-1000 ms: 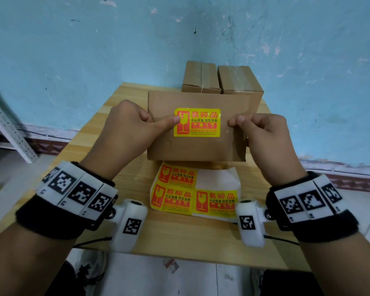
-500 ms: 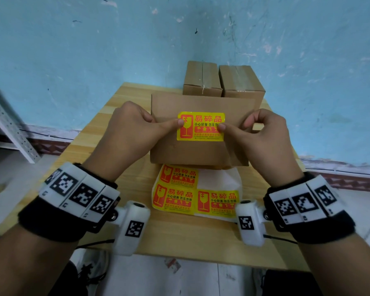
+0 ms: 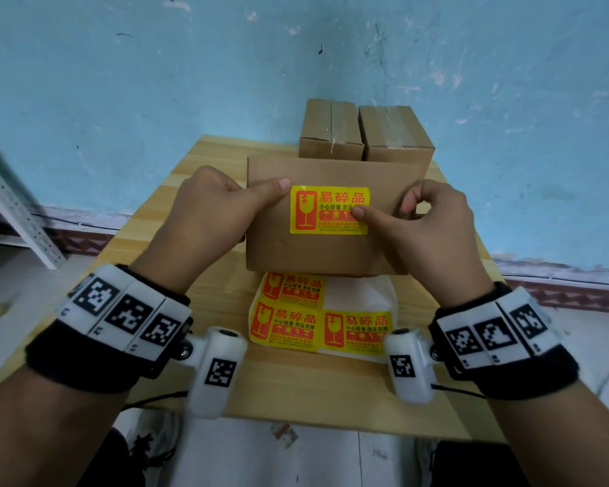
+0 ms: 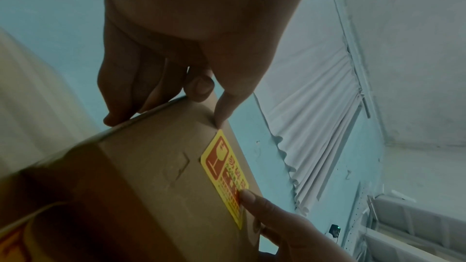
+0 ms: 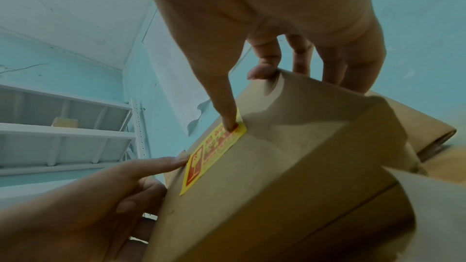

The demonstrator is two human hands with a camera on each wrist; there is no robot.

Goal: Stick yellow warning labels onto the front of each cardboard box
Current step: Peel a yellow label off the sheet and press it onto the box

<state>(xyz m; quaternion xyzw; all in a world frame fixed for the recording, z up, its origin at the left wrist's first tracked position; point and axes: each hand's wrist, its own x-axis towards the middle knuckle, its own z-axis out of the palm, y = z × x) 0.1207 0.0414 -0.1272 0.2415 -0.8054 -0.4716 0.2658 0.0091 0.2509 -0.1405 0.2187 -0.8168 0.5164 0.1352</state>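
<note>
- The wall [image 3: 225, 82], blue and scuffed, filled the background; a white rack [image 3: 11, 205] was cut off at the left edge of the head view.
- The table [image 3: 296, 388] carried everything; its near corners ran behind the forearms and could not be seen.
- The box [image 3: 317, 251] stood tilted up toward the camera at the table's middle, held between both hands; its lower edge hid the top of the sheet.
- Two more boxes [image 3: 363, 135] sat side by side behind it, against the wall, their fronts hidden.
- The sheet [image 3: 317, 321] of white backing lay on the table just in front of the held box, with three yellow labels visible on it and its near right corner covered by the right wrist camera.
- The left hand [image 3: 211, 219] gripped the box's left edge, fingers curled behind it out of sight, thumb tip laid on the front just beside the label's left end.
- The right hand [image 3: 433, 233] gripped the right edge likewise, fingers curled over the top corner, thumb pressing the label's right end.
- The label [image 3: 329, 209] lay flat on the box's front, upper middle; its small print was too fine to make out.
</note>
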